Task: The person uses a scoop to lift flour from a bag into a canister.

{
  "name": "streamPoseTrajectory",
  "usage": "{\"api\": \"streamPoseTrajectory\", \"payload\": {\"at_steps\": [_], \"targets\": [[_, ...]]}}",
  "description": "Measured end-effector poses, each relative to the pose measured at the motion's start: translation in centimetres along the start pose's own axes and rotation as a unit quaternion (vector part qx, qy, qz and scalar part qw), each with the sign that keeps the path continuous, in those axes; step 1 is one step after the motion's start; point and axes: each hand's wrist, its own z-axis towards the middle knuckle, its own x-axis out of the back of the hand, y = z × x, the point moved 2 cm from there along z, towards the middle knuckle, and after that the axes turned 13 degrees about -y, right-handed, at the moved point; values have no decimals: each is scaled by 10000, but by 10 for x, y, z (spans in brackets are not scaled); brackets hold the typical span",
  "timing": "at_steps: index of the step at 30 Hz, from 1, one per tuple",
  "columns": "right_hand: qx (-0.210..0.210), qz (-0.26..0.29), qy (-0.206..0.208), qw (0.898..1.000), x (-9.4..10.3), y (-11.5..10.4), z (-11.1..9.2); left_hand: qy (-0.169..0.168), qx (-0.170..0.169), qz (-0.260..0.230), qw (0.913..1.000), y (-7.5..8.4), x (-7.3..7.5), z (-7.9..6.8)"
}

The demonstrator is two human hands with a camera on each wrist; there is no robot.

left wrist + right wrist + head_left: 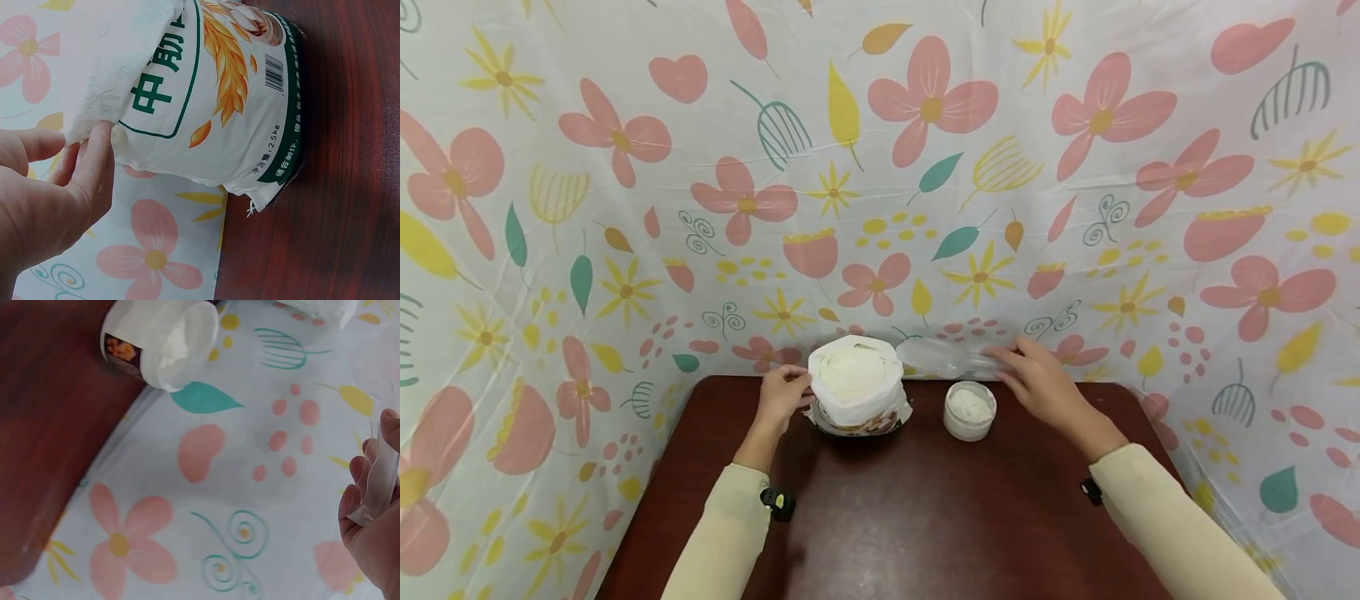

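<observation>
My left hand (782,393) pinches the turned-down white rim of a flour bag (857,417) between thumb and fingers. The bag stands upright at the back of the table, its mouth wide and pale flour (852,372) showing inside. In the left wrist view, wheat ears and a green border are printed on the bag (187,94). My right hand (1043,385) holds a clear plastic scoop (936,357) by its handle, the bowl pointing left toward the bag. The right wrist view shows the fingers curled round the translucent handle (380,487).
A round clear tub (967,429) with white powder in it stands right of the bag, in front of the scoop. The dark red table (910,517) ends at a flowered cloth (880,208) hanging close behind and at both sides.
</observation>
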Motion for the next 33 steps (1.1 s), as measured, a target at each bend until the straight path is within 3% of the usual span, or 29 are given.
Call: {"api": "streamPoseTrajectory", "payload": {"at_steps": [7, 17, 24, 33], "targets": [[360, -299, -296, 9985, 11, -6, 27, -27, 7, -64, 10000, 1, -1, -1], [626, -755, -1061, 9895, 24, -13, 71, -8, 27, 52, 10000, 3, -1, -2], [810, -1552, -1768, 9685, 33, -24, 97, 42, 41, 7, 10000, 2, 0, -2], [633, -2001, -2673, 9405, 43, -44, 124, 57, 24, 96, 9999, 2, 0, -1]]}}
